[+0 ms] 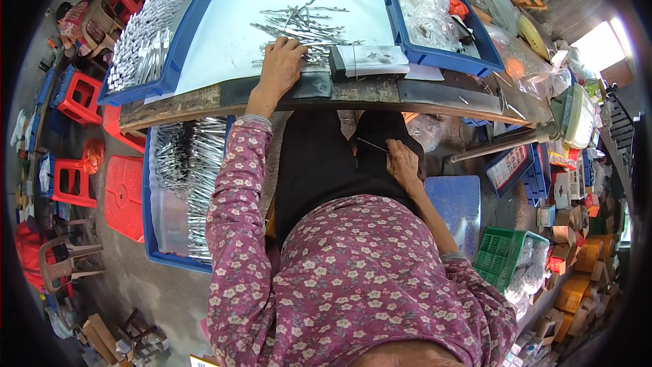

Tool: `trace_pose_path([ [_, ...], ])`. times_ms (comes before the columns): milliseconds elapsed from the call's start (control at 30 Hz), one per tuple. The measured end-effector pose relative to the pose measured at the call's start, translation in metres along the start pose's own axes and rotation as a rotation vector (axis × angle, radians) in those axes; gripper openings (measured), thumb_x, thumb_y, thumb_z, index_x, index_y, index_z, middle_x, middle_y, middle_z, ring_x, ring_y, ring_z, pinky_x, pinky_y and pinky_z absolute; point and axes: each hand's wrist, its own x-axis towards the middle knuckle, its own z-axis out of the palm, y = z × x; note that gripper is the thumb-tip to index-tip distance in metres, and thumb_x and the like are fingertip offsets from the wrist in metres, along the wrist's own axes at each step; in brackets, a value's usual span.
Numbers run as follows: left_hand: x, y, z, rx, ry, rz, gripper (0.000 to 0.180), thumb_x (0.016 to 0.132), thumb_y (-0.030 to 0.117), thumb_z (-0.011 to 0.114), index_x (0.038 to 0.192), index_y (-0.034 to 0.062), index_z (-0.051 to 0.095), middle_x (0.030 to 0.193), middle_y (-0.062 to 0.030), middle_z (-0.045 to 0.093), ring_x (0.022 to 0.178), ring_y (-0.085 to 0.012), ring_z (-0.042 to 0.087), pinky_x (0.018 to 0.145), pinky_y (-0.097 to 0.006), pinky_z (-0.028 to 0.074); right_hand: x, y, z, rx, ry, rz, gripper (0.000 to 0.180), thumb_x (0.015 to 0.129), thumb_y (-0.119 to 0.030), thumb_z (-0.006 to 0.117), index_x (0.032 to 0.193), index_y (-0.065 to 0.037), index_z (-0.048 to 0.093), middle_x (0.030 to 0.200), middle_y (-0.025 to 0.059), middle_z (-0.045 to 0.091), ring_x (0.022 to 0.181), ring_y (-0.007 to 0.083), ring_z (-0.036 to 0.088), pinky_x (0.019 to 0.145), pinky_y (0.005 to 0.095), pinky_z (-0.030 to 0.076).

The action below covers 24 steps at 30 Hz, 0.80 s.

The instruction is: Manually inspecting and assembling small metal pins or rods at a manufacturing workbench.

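Note:
My left hand point(280, 64) rests at the near left edge of a loose pile of thin silvery metal pieces point(309, 27) on a white sheet. Its fingers are curled and close together; their tips are hidden among the pieces, so what they pinch does not show. Down over my lap, my right hand point(402, 162) is closed on a thin metal rod point(372, 145), which points up and to the left. Just right of the pile, a dark block with a pale, smudged top point(370, 61) lies at the table's near edge.
A blue tray of white-ended metal pieces point(146, 41) stands left on the table; another blue tray point(451, 58) holds plastic bags at the right. Below left, a blue bin point(146, 231) holds many metal pieces. Red stools point(124, 197) and a green crate point(499, 255) flank me.

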Motion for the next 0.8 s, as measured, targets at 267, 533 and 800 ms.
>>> trace_pose_path([
  [267,-0.007,0.002,-0.001,0.078,0.059,-0.095,0.02,0.07,0.01,0.065,0.09,0.0106,0.059,0.094,-0.0028,0.057,0.095,-0.0236,0.049,0.079,-0.039,0.037,0.002,-0.003,-0.001,0.011,-0.001,0.005,0.021,0.073,-0.005,0.055,0.094,-0.005,0.053,0.077,0.012,0.054,0.072,0.0292,0.058,0.059,0.0391,0.047],
  [533,-0.011,0.002,0.006,0.069,0.116,-0.171,0.021,0.071,0.008,0.065,0.092,0.0095,0.059,0.094,-0.0057,0.056,0.093,-0.0255,0.05,0.077,-0.039,0.039,-0.001,-0.001,0.0,0.002,-0.017,0.025,0.02,0.073,-0.005,0.055,0.094,-0.006,0.052,0.078,0.0121,0.054,0.073,0.0292,0.058,0.06,0.0389,0.047],
  [800,-0.012,-0.008,0.011,-0.117,0.168,-0.241,0.017,0.071,0.004,0.061,0.087,0.0071,0.06,0.088,-0.0094,0.054,0.09,-0.0289,0.051,0.073,-0.042,0.04,0.001,-0.001,-0.003,0.042,-0.047,0.055,0.023,0.073,-0.004,0.056,0.096,-0.006,0.053,0.081,0.0129,0.056,0.076,0.0306,0.058,0.063,0.0402,0.047],
])
